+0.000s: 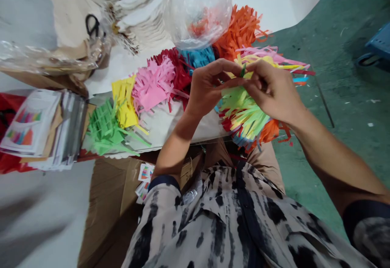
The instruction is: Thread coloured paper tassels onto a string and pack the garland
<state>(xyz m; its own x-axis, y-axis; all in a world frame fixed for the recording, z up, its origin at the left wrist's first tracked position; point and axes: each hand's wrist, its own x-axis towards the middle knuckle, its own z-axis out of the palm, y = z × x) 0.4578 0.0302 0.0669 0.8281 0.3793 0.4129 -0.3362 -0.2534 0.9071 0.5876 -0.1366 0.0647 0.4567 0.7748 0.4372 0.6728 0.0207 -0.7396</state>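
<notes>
Both my hands meet at the centre, above piles of fringed coloured paper. My left hand (210, 87) and my right hand (271, 89) pinch a small green paper piece (243, 71) between their fingertips. Directly under them lies a heap of light green fringed paper (240, 111), with red and orange fringes beneath it. Pink fringed paper (154, 85), a yellow piece (123, 101) and a green pile (105, 129) lie to the left of my left hand.
A clear plastic bag (198, 7) with orange scraps stands behind the piles. Orange fringes (240, 30) lie beside it. A stack of printed cards (36, 127) sits left, black scissors (93, 26) far left. A brown cardboard box (112, 203) is below, a blue crate (378, 46) right.
</notes>
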